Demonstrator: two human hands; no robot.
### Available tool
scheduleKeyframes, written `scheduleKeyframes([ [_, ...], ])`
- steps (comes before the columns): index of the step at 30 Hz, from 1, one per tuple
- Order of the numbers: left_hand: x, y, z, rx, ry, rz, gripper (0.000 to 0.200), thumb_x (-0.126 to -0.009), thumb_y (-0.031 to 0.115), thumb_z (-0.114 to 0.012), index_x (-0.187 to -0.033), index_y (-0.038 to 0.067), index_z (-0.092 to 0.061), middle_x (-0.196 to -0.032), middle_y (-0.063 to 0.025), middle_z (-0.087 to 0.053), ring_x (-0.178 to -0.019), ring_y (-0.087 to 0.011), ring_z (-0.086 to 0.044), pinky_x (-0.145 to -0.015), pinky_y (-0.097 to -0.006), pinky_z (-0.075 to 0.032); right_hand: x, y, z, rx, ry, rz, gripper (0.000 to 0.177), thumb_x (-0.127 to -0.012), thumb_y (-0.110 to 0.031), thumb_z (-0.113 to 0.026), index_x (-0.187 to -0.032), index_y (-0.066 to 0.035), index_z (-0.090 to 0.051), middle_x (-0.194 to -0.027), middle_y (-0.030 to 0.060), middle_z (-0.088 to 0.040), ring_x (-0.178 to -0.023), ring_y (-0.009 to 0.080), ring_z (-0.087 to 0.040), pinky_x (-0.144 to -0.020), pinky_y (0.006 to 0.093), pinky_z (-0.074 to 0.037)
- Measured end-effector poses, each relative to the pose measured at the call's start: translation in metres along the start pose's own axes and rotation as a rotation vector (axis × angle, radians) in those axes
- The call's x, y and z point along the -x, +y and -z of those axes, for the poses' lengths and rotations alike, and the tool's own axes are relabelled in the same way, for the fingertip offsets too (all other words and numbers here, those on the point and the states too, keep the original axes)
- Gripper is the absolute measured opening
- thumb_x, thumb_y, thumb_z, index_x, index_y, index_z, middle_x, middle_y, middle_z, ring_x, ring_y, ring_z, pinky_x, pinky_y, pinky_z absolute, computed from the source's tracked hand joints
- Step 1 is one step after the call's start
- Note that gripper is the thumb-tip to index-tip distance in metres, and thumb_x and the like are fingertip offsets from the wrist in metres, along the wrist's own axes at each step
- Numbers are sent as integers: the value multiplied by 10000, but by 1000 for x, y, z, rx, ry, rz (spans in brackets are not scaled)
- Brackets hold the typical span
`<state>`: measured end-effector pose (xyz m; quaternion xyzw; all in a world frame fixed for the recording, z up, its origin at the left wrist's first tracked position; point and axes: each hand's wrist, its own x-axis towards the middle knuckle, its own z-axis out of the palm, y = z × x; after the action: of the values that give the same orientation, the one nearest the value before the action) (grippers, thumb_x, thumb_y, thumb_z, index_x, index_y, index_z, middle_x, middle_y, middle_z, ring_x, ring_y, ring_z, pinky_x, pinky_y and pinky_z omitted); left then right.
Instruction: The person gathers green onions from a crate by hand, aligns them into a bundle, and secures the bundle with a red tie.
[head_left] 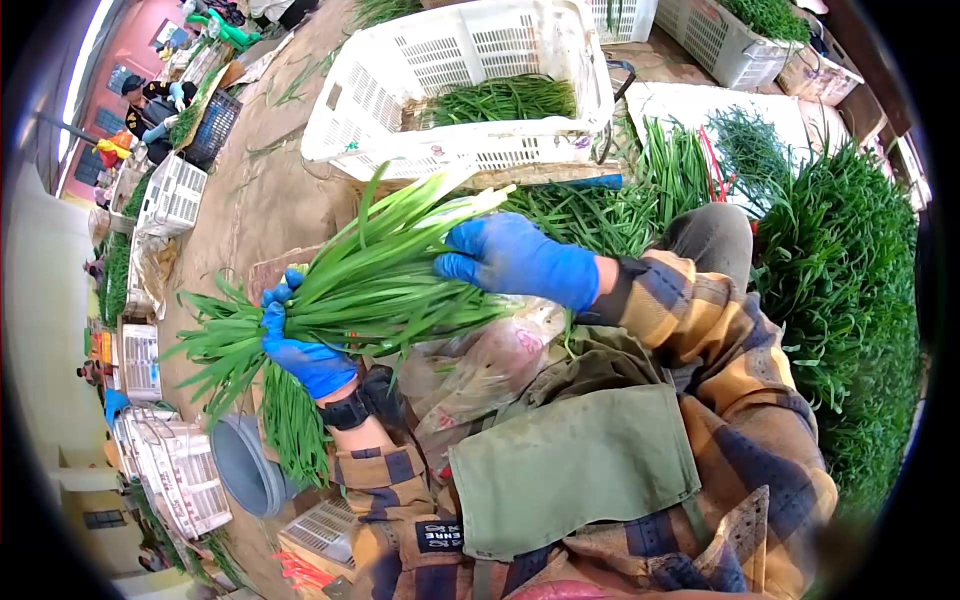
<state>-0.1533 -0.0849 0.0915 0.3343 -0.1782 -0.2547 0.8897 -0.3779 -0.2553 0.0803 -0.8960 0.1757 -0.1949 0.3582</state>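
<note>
A large loose bunch of garlic chives [375,275] spans the space between my two blue-gloved hands, pale stalk ends toward the upper right and leaf tips toward the left. My left hand [305,350] is wrapped round the leafy part from below. At the stalk side, my right hand [530,265] has its fingers closed against the chives; its fingertips are partly hidden. Beneath my right hand, more chives [600,215] lie spread out. A clear plastic bag [480,375] rests on my lap beneath the bunch.
A white plastic crate [350,110] with some chives inside stands ahead. To my right rises a big heap of greens [850,290]. A grey bucket [245,465] stands at lower left. Red ties [303,572] lie near a small box. A co-worker [150,110] sits at far left.
</note>
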Motion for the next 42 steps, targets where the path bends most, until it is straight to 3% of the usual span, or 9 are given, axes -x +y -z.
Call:
scheduleKeyframes([
  [5, -5, 22, 39, 83, -1, 40, 168, -859, 135, -510, -889, 41, -646, -1010, -119, -644, -962, -255, -602, -938, -459, -452, 7, 68, 41, 150, 34, -327, 231, -834, -323, -549, -901, -137, -669, -812, 159, -652, -719, 337, -639, -664, 439, -503],
  [7, -4, 26, 49, 59, 78, 23, 168, -860, 142, -517, -892, 40, -647, -1019, -115, -643, -960, -250, -603, -939, -450, -451, 19, 92, 68, 691, -462, -387, 405, -869, -400, -529, -1127, -98, -606, -909, 192, -651, -837, 384, -628, -747, 448, -495],
  [14, -7, 14, 25, 52, 79, 144, 158, -853, 154, -546, -919, 47, -641, -998, -101, -654, -927, -225, -615, -882, -411, -477, -15, 42, 36, -628, -97, 75, 568, -820, -414, -669, -1238, -53, -539, -1110, 159, -628, -989, 241, -604, -888, 317, -452],
  [21, 1, 6, 32, -25, 71, 84, 160, -869, 143, -549, -932, 29, -642, -933, -107, -669, -879, -226, -629, -859, -389, -491, -20, 50, 5, -502, 34, -243, 216, -832, -206, -625, -1006, -85, -666, -815, 117, -677, -714, 215, -640, -676, 324, -505],
  [26, 0, 15, 41, 84, 114, 126, 162, -864, 137, -544, -944, 32, -638, -940, -108, -665, -876, -223, -629, -857, -393, -493, -6, 118, 50, 434, 28, -338, 233, -836, -261, -610, -875, -32, -633, -747, 162, -644, -671, 345, -618, -645, 429, -495],
  [28, -2, 22, 48, 84, 178, 105, 133, -842, 119, -551, -908, 34, -629, -934, -117, -656, -878, -222, -624, -861, -405, -493, 10, 115, 64, 655, -407, -363, 278, -834, -271, -632, -974, -31, -633, -885, 185, -647, -832, 360, -631, -747, 419, -506],
  [31, -4, 14, 50, 2, 145, 107, 165, -857, 143, -550, -940, 31, -638, -956, -106, -657, -898, -222, -621, -875, -398, -482, 5, 86, 57, -67, -7, 157, 533, -886, -292, -613, -1323, -39, -442, -1243, 164, -541, -1109, 256, -545, -944, 354, -432],
  [39, -4, 11, 42, 46, 141, 135, 161, -858, 153, -564, -938, 41, -650, -974, -92, -664, -910, -218, -617, -882, -388, -474, -25, 23, 39, -910, 110, -248, 252, -924, -274, -553, -896, -47, -658, -664, 23, -616, -542, 75, -544, -525, 219, -448],
  [42, 1, 14, 44, -7, 136, 74, 181, -862, 172, -556, -944, 40, -648, -959, -93, -666, -899, -217, -620, -864, -394, -483, -25, 85, 53, -400, 227, -337, 299, -926, -256, -525, -788, -27, -659, -616, 33, -611, -486, 151, -543, -482, 306, -453],
])
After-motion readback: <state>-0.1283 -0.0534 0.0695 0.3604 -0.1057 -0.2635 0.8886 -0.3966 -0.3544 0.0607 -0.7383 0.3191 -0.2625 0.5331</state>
